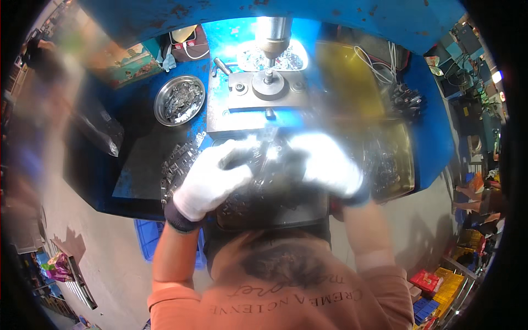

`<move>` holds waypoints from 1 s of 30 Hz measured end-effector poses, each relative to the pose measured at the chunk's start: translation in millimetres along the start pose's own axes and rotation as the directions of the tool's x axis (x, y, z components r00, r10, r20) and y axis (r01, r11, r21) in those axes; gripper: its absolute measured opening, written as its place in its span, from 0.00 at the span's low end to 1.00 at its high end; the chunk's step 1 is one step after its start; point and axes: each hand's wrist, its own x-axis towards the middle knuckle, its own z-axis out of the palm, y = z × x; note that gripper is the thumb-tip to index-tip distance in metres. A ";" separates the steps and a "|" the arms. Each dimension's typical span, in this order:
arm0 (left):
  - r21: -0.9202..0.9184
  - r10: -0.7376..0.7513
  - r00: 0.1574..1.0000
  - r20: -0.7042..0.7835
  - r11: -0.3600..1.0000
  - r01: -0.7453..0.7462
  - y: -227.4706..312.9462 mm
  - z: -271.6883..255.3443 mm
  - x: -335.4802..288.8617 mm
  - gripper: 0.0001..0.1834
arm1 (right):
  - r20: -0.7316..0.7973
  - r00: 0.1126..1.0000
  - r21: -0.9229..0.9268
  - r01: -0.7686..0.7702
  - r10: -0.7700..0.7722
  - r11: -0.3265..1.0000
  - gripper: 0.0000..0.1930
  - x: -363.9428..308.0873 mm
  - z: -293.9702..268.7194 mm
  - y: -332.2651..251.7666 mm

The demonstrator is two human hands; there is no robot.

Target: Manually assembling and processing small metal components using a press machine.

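Note:
My left hand (212, 179), in a white glove with a dark cuff, curls its fingers and thumb inward over a dark tray (275, 224) of small metal parts. Whatever its fingertips hold is blurred. Opposite it, my right hand (330, 166) wears a matching glove; motion and glare smear its fingers. Small shiny metal pieces (269, 148) show indistinctly between the two hands. Just beyond them stands a press with a steel die block (268, 99), a round disc (268, 84) on top and a metal ram (273, 36) above.
A round steel bowl (180, 100) of metal parts sits at left, with loose parts (179, 164) scattered nearby. Behind the die is a white tray (300, 50) of parts. Yellow trays (406, 159) stand at right, near a dark pile of parts (407, 102). A blue crate (147, 239) lies below.

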 end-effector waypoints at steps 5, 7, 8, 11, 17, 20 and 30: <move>-0.360 -0.164 0.956 -0.244 0.930 0.068 -41.7 10.4 -28.8 0.15 | -0.086 0.990 -0.758 0.007 -0.111 0.652 0.09 -34.1 51.6 37.5; -0.394 -0.164 0.955 -0.249 0.917 0.054 -52.6 16.1 -28.2 0.15 | -0.098 0.990 -0.769 -0.011 -0.101 0.639 0.09 -33.9 57.5 40.5; -0.421 -0.148 0.951 -0.272 0.907 0.021 -58.1 19.0 -28.5 0.15 | -0.090 0.992 -0.787 -0.018 -0.086 0.616 0.08 -33.0 59.6 40.1; -0.417 -0.111 0.954 -0.279 0.909 -0.016 -60.3 26.4 -28.4 0.17 | -0.176 0.979 -0.675 -0.047 -0.099 0.736 0.07 -33.6 64.2 46.3; -0.580 -0.117 0.952 -0.284 0.811 -0.074 -40.3 53.4 -24.4 0.09 | -0.096 0.852 0.498 -0.406 0.514 0.766 0.09 -35.5 70.0 26.4; -0.548 -0.079 0.957 -0.280 0.831 -0.092 -35.8 57.9 -21.2 0.10 | -0.115 0.857 0.541 -0.371 0.503 0.755 0.08 -38.8 72.3 25.2; -0.394 -0.045 0.943 -0.329 0.914 -0.094 -37.0 68.3 -49.7 0.07 | 0.141 0.830 0.630 -0.496 0.539 0.597 0.09 -75.7 61.9 2.9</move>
